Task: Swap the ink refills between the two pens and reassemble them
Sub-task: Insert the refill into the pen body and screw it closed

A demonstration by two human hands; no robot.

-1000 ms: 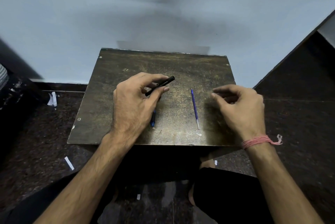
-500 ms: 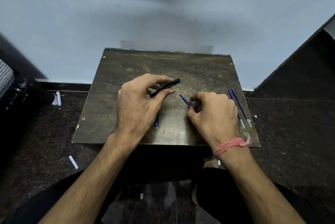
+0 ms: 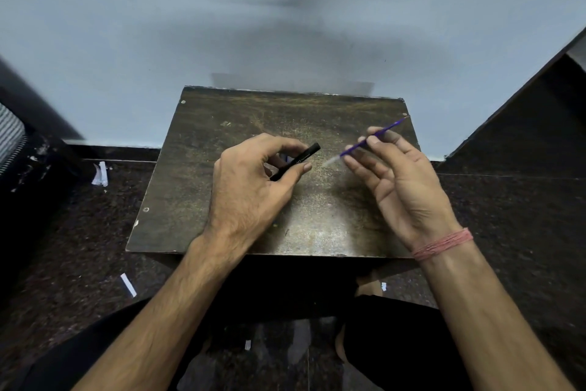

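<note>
A small dark wooden table (image 3: 222,124) stands against the pale wall. My left hand (image 3: 250,191) rests over its middle and grips a black pen barrel (image 3: 301,160) between thumb and fingers, its open end pointing up and right. My right hand (image 3: 402,187) is lifted, palm turned toward me, pinching a thin blue ink refill (image 3: 371,138) between thumb and forefinger. The refill slants from lower left to upper right, and its pale end points toward the barrel's open end, a short gap apart. Any other pen parts are hidden under my hands.
The table sits on a dark speckled floor with white paper scraps (image 3: 128,285) (image 3: 100,173) to the left. A dark slanted surface (image 3: 523,124) rises at the right. My knees in dark clothing are below the table's front edge.
My right hand went from the table's right side to the blue refill, picked it up and raised it toward the barrel. My left hand has kept its grip on the black barrel.
</note>
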